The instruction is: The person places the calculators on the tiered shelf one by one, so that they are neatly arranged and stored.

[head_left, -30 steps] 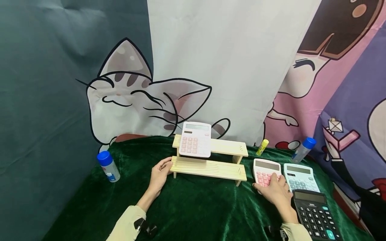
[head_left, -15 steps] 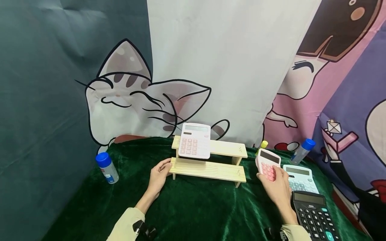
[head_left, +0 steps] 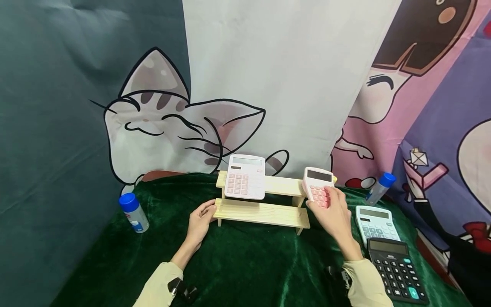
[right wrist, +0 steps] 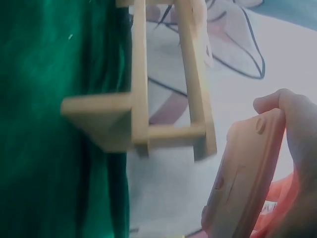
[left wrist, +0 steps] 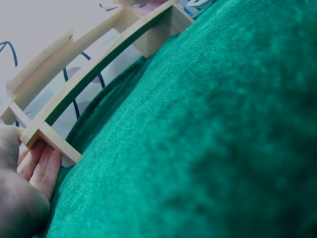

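A two-tier wooden stand [head_left: 264, 213] sits on the green cloth. My left hand [head_left: 200, 224] grips the left end of its lower step; in the left wrist view the fingers [left wrist: 42, 168] reach under that end. Against the left part of the upper step leans a pale pink calculator [head_left: 244, 177]. My right hand [head_left: 333, 213] holds a second pink calculator [head_left: 317, 187] by its lower part, raised and tilted at the stand's right end. The right wrist view shows that calculator's back [right wrist: 242, 173], apart from the wooden frame there.
A light blue calculator [head_left: 377, 222] and a black calculator [head_left: 397, 268] lie at the right. Blue-capped bottles stand at the left [head_left: 134, 213] and the back right [head_left: 379, 188]. A yellow cap [head_left: 335, 179] shows behind the right hand. A cartoon curtain hangs behind.
My right hand has lifted the pink calculator off the cloth and carried it left and up to the stand's right end. The left hand keeps its hold on the stand.
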### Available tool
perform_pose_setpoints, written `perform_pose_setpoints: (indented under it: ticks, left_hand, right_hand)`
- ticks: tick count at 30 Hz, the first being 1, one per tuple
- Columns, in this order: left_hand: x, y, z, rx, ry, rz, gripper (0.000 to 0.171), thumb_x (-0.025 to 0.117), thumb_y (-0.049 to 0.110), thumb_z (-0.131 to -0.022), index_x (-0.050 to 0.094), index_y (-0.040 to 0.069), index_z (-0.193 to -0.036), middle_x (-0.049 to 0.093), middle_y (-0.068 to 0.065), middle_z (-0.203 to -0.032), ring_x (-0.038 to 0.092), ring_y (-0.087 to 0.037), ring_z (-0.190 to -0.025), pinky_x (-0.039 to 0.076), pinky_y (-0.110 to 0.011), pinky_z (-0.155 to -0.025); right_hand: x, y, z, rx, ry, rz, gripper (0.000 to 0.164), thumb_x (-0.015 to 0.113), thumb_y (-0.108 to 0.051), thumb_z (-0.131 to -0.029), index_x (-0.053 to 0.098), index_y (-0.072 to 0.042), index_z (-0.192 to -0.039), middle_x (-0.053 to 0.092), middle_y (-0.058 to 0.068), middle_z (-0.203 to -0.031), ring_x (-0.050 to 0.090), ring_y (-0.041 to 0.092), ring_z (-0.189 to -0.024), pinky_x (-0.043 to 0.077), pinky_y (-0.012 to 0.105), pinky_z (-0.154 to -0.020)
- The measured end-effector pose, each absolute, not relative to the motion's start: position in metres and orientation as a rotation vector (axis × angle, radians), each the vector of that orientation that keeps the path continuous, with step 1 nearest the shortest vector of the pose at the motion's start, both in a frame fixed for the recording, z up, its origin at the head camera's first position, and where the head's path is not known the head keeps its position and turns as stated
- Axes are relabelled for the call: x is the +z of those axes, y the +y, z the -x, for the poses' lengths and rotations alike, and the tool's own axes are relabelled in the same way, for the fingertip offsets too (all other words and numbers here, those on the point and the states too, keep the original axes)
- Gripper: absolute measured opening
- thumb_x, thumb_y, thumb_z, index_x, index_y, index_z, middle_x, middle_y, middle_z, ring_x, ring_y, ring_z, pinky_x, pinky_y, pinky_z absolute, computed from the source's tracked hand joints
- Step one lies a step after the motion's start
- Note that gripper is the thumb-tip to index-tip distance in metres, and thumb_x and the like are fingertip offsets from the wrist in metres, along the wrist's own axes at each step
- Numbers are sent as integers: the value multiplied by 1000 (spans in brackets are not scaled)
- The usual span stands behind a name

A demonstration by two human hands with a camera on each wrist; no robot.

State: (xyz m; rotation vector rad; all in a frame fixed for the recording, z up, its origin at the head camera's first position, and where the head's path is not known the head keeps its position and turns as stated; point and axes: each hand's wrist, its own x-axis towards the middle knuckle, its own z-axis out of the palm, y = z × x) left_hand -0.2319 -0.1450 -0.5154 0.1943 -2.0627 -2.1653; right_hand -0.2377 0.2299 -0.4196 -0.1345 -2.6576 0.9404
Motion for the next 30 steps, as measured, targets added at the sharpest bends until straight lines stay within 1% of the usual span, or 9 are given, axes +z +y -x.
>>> perform_pose_setpoints:
  ticks: [4,8,14,20,23,26,28,30]
  left_hand:
    - [-514,-144,231,-2188,-2055,-191,38,59,23,-102,59,5,-136,64,-20,-131,65,-4,-97,56,-17,-80]
    - [-514,-143,230,-2199,-2054,-203,39,58,22,-102,58,4,-137,63,-20,-132,65,-3,-97,56,-17,-79]
    - [-516,-144,232,-2191,-2052,-192,38,59,22,-102,60,5,-135,64,-20,-130,65,-3,-96,56,-17,-80]
    - [-516,-145,232,-2173,-2063,-195,38,60,24,-101,60,5,-135,64,-19,-130,66,-5,-96,57,-18,-80]
    - [-514,-144,236,-2168,-2065,-160,40,59,26,-102,59,6,-136,63,-19,-131,66,-7,-98,57,-19,-81]
    - [-513,-143,237,-2178,-2068,-165,39,59,25,-102,59,7,-136,62,-18,-132,66,-6,-99,57,-18,-81]
    - [-513,-144,236,-2185,-2071,-179,38,58,23,-102,59,6,-136,63,-18,-132,65,-5,-98,57,-18,-80]
    - [-512,-146,235,-2182,-2074,-190,37,58,22,-102,59,7,-135,64,-18,-130,65,-5,-98,56,-18,-80]
  right_hand:
    - [-416,212,248,869,-2668,36,76,72,-43,-81,44,-10,-143,36,21,-150,40,43,-130,30,65,-101]
    - [-411,193,257,772,-2686,-53,76,72,-45,-78,46,-10,-140,37,21,-149,37,43,-132,30,66,-98]
    - [-406,167,265,764,-2753,-16,74,71,-50,-77,47,-13,-137,36,19,-148,35,43,-130,29,65,-99]
    - [-414,149,269,698,-2722,-11,76,70,-52,-75,48,-12,-135,34,21,-149,30,44,-132,26,65,-100]
    - [-414,147,270,641,-2723,-32,80,69,-59,-77,46,-11,-137,32,23,-151,28,44,-133,27,63,-100]
    - [-413,151,267,655,-2747,-94,82,65,-64,-83,45,-11,-141,28,24,-154,26,46,-137,25,65,-106]
    - [-415,158,263,711,-2747,-158,78,64,-61,-87,46,-10,-142,28,25,-155,26,46,-141,25,65,-110]
    - [-418,168,259,778,-2723,-229,70,65,-54,-91,48,-8,-140,29,25,-155,28,46,-142,24,67,-112]
